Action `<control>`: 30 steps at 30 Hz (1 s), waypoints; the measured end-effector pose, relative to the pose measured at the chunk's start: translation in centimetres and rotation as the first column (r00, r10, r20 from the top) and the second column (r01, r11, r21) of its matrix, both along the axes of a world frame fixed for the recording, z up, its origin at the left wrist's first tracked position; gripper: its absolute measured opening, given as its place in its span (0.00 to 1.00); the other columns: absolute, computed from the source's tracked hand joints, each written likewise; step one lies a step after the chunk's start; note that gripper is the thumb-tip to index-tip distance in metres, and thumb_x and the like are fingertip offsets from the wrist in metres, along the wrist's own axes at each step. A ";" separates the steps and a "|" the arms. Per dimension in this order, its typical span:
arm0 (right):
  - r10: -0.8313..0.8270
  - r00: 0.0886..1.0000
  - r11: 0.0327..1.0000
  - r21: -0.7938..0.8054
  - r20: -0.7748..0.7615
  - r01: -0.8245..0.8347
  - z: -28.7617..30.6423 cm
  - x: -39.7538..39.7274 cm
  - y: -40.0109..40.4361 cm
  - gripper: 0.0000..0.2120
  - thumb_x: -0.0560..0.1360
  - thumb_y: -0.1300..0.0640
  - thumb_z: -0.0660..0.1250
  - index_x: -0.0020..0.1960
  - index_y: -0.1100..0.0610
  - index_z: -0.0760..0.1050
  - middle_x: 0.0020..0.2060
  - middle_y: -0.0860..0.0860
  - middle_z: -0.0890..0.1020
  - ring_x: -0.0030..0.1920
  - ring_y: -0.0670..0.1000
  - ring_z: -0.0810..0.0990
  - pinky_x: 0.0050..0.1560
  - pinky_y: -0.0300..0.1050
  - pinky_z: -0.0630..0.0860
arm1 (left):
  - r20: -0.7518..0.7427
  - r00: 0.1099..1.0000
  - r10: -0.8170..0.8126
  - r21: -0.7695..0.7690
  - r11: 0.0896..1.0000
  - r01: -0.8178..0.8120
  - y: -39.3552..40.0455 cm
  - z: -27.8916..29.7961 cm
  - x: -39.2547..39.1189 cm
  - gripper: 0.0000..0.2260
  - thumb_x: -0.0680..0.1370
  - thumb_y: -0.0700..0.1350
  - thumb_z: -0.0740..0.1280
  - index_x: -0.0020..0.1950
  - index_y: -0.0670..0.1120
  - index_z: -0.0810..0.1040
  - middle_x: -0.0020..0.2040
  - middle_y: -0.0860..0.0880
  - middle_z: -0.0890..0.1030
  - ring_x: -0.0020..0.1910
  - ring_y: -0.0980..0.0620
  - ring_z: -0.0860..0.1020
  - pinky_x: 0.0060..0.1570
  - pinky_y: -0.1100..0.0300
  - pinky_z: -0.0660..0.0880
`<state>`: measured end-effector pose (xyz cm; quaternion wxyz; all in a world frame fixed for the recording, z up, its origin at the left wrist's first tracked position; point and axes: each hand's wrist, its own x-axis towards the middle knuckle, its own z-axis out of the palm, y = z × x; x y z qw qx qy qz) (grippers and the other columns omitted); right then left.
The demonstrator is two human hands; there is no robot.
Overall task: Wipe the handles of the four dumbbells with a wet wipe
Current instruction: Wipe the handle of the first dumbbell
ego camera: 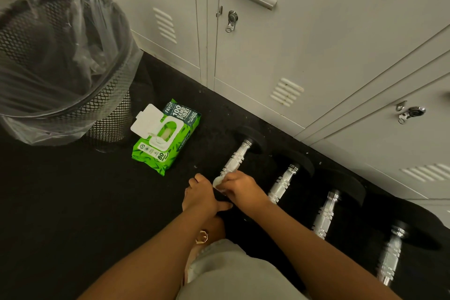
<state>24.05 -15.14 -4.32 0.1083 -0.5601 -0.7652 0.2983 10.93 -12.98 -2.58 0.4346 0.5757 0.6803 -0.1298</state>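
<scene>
Several dumbbells with chrome handles and black ends lie side by side on the dark floor along the lockers. My right hand (237, 186) is closed around the near part of the leftmost dumbbell's handle (235, 159) with a white wet wipe (217, 181) bunched in it. My left hand (201, 196) rests on that dumbbell's near black end, fingers curled over it. The second handle (283, 182), third handle (326, 214) and fourth handle (390, 258) lie untouched to the right.
A green wet wipe pack (165, 137) with its white lid flipped open lies on the floor to the left. A black mesh bin (104, 95) with a clear liner stands at far left. Grey lockers (280, 56) close off the far side. My knee (226, 270) is at the bottom.
</scene>
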 end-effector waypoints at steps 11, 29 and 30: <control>-0.094 0.991 0.995 -0.046 -0.098 0.090 -0.2 0.6 -1.2 0.11 0.65 0.67 0.70 0.46 0.60 0.84 0.43 0.55 0.85 0.45 0.55 0.84 0.47 0.45 0.81 | -0.004 1.000 -0.016 0.002 1.000 0.016 0.0 0.0 0.0 0.49 0.62 0.56 0.79 0.72 0.39 0.56 0.70 0.40 0.63 0.70 0.40 0.65 0.66 0.49 0.69; -0.153 0.980 0.988 0.000 -0.124 0.154 0.6 0.1 -0.7 0.11 0.70 0.65 0.68 0.51 0.61 0.83 0.48 0.57 0.84 0.51 0.57 0.82 0.54 0.45 0.78 | 0.011 1.000 -0.020 -0.003 1.000 0.020 0.1 -0.4 -0.2 0.49 0.62 0.56 0.79 0.71 0.39 0.56 0.70 0.40 0.63 0.69 0.41 0.66 0.66 0.48 0.69; -0.217 0.967 0.975 0.012 -0.133 0.220 0.5 0.5 -0.4 0.11 0.70 0.65 0.68 0.51 0.61 0.83 0.49 0.57 0.83 0.52 0.57 0.81 0.55 0.47 0.78 | 0.012 1.000 -0.022 0.000 1.000 0.022 0.1 -0.4 -0.1 0.49 0.62 0.56 0.79 0.71 0.39 0.56 0.69 0.40 0.63 0.69 0.41 0.66 0.66 0.48 0.69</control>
